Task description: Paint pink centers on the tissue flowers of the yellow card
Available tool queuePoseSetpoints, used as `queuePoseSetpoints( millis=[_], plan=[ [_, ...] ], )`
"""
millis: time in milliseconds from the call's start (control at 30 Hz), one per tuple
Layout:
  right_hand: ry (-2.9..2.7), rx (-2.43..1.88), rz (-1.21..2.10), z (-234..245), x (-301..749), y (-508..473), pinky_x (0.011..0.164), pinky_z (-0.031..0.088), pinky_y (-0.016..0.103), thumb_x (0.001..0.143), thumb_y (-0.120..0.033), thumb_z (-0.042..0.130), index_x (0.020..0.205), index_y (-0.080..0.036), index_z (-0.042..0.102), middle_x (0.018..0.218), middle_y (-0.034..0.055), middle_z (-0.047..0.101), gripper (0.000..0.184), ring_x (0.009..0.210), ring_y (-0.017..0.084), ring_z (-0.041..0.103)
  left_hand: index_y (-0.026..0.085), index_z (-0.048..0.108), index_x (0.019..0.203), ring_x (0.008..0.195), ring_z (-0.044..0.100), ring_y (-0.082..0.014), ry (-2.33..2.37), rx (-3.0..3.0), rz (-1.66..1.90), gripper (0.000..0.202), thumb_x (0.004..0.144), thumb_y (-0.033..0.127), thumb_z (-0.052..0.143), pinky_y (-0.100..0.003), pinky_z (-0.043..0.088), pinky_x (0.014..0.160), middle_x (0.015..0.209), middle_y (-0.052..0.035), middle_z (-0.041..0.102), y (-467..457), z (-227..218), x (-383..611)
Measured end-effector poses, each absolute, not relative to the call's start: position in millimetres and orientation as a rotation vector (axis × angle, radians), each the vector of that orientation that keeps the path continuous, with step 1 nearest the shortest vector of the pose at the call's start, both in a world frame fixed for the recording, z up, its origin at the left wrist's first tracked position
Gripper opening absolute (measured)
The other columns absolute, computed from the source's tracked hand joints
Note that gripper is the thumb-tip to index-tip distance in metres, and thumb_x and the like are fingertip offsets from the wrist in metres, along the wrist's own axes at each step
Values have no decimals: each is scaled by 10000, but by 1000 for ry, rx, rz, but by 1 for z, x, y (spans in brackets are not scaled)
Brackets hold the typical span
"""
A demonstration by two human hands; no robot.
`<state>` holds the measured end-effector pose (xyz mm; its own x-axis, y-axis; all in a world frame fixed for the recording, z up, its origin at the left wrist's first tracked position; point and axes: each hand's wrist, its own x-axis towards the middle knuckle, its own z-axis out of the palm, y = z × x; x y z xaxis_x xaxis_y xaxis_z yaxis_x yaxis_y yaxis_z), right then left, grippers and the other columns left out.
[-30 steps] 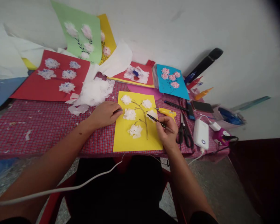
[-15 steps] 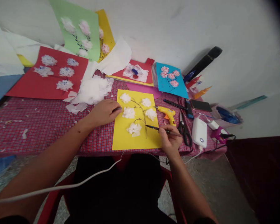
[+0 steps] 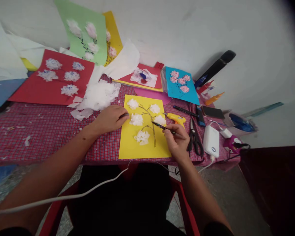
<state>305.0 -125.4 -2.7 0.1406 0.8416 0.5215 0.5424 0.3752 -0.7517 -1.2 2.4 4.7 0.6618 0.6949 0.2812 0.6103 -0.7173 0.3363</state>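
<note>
A yellow sheet of paper [image 3: 127,151] lies at the table's front edge, with several white crumpled-paper flowers [image 3: 142,137] on it and a dark drawn stem [image 3: 154,139] with branches. My right hand [image 3: 178,141] is closed round a dark patterned pen [image 3: 162,127]. The pen's tip is at the upper part of the stem, beside the flower on the right. At the sheet's left edge rests my left hand [image 3: 109,119], fingers closed on a small dark cap-like piece [image 3: 124,115] that is mostly hidden.
Right of the sheet lie a yellow glue gun [image 3: 175,118], black scissors [image 3: 195,141], a blue-black marker [image 3: 185,110], a phone [image 3: 212,112] and a white power bank [image 3: 211,141]. Torn white paper [image 3: 98,95] is heaped behind my left hand. Finished-looking flower sheets, one red [image 3: 34,85], stand behind.
My right hand has moved the pen's tip up along the stem, from near the lowest branch to higher up. My left hand has stayed at the sheet's edge.
</note>
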Motion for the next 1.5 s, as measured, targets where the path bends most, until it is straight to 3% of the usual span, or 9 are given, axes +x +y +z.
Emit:
queuePoseSetpoints(
  millis=[167,467,633,1000,1500],
  plan=[
    [-1548,-1297,232,-10,302,-122,691,556,340,941,-244,683,905,-237,719,814,15,726,51,726,192,682,171,705,974,923,662,-264,1058,2654,603,309,1049,361,473,-411,479,852,934,-115,742,2,5,-1],
    [-1675,-1195,204,-3,300,-122,819,588,422,916,-215,658,1028,-262,723,948,36,751,139,892,241,721,170,724,989,947,664,-266,1043,2660,594,323,1046,363,471,-418,483,887,956,-114,744,1,4,-1],
    [-1526,-1331,272,-14,302,-123,706,559,356,936,-261,672,1007,-242,708,890,28,727,82,777,209,695,168,727,1004,945,668,-263,1054,2670,593,332,1049,371,469,-410,489,884,961,-112,749,2,2,-1],
    [-1511,-1281,220,-19,312,-124,694,475,361,953,-292,615,839,-243,642,755,-6,630,128,710,198,593,164,726,1010,954,668,-262,1062,2657,565,325,1047,361,469,-410,479,881,974,-121,754,1,7,0],
    [-1527,-1356,217,-18,309,-123,692,512,359,966,-301,616,874,-245,656,783,4,663,114,724,202,629,188,708,979,941,665,-256,1052,2660,593,302,1043,363,470,-412,490,872,965,-108,756,2,5,-1]
  ],
)
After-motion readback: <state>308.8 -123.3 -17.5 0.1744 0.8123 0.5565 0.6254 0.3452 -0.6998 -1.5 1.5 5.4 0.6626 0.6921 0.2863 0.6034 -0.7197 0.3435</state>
